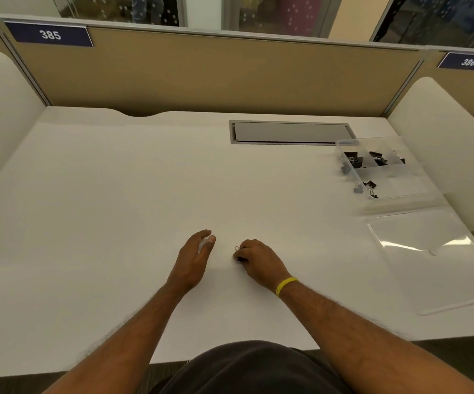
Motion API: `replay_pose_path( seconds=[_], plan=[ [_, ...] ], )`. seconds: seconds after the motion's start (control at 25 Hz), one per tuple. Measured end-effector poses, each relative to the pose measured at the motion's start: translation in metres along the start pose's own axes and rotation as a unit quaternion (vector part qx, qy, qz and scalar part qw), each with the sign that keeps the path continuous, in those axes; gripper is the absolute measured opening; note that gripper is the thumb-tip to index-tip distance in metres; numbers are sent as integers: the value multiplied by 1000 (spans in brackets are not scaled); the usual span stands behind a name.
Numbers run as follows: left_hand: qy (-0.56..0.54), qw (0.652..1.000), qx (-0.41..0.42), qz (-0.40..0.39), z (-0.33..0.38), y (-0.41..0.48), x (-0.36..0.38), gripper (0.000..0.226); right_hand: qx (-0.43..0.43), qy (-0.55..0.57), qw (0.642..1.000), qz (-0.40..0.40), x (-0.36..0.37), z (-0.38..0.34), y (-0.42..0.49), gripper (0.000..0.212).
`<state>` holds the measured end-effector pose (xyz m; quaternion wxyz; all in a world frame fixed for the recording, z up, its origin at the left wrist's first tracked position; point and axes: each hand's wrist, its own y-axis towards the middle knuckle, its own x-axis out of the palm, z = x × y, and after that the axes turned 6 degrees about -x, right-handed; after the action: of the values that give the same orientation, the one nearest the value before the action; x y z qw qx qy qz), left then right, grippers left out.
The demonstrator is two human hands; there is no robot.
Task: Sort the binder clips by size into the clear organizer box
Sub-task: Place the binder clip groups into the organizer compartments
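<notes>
- Pinching a small binder clip [237,255] against the white desk [102,223], the right hand [258,261] has its fingers curled over it. Only a wire handle and a sliver of black body show past the fingertips.
- The left hand [194,260] sits just beside the right hand, on its left. It rests on its outer edge with fingers straight and together, and it holds nothing.
- A yellow band [285,286] circles the right wrist.
- The clear organizer box [400,180] stands well ahead of the right hand and far off to its right, with its top uncovered.
- Black clips [354,160] lie in the box's two far compartments. A few smaller-looking ones [370,184] lie in the compartment nearer the hands.
- A clear lid [429,251] lies flat to the right of the right hand, closer to the person than the box. Whether it joins the box cannot be told.
- A grey hatch [290,132] is set in the desk ahead of both hands.
</notes>
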<state>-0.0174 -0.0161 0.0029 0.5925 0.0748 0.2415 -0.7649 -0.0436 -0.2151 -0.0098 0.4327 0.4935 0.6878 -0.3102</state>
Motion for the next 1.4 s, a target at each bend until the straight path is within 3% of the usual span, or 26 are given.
replay_pose_path(
  seconds=[0.08, 0.16, 0.24, 0.4, 0.6, 0.72, 0.84, 1.04, 1.16, 1.28, 1.4],
  plan=[
    [-25, 1000, -8, 11, 6, 1, 3, 43, 75, 111, 990, 39, -3, 2, 1, 20],
    [-97, 994, -28, 28, 12, 3, 7, 39, 161, 248, 952, 85, -12, -2, 1, 14],
    [-216, 974, -67, 29, 18, 7, 15, 40, 173, 316, 925, 121, -23, -8, 4, 10],
    [-442, 875, -196, -22, 37, 7, 31, 45, 103, 350, 923, 122, -39, -28, 14, 11],
    [-582, 771, -243, -90, 44, 2, 40, 50, 46, 312, 944, 94, -39, -39, 18, 23],
    [-625, 731, -260, -84, 46, -1, 45, 43, 16, 263, 963, 55, -41, -39, 17, 29],
    [-648, 708, -268, -82, 47, -1, 45, 41, -11, 227, 973, 49, -46, -38, 12, 26],
    [-650, 711, -258, -72, 40, 4, 40, 45, 6, 174, 975, 136, -48, -11, -3, 23],
    [-653, 712, -252, -62, 33, 5, 33, 48, 48, 120, 991, 34, -46, 5, -21, 40],
    [-650, 714, -253, -54, 27, 5, 26, 52, 20, 42, 993, -111, -36, 6, -37, 59],
    [-654, 711, -253, -49, 26, 2, 22, 55, -33, -39, 993, -110, -17, 5, -52, 44]
  ],
)
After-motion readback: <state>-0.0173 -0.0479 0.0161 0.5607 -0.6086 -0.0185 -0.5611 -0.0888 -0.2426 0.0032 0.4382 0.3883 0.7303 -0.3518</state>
